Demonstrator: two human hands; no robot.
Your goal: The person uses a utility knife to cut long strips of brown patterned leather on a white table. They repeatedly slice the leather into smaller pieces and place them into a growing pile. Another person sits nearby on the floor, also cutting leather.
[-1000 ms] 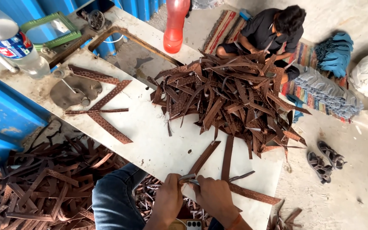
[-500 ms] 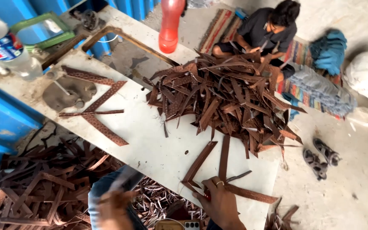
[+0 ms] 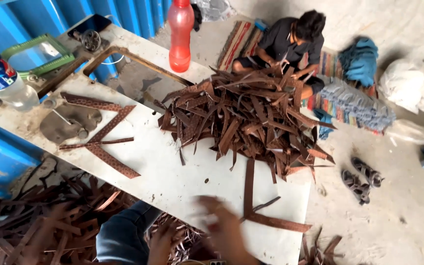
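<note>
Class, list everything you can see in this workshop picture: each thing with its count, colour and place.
strip pile: one heap, brown, table middle
loose strips: several, brown, table left
long strips: a few, brown, table near edge
table: one, white
red bottle: one, table far edge
clear bottle: one, far left
floor strips: many, brown, lower left
seated person: one, dark shirt, on floor mat
sandals: pair, dark, floor right
left hand: blurred, below table edge
right hand: blurred, over near table edge
</note>
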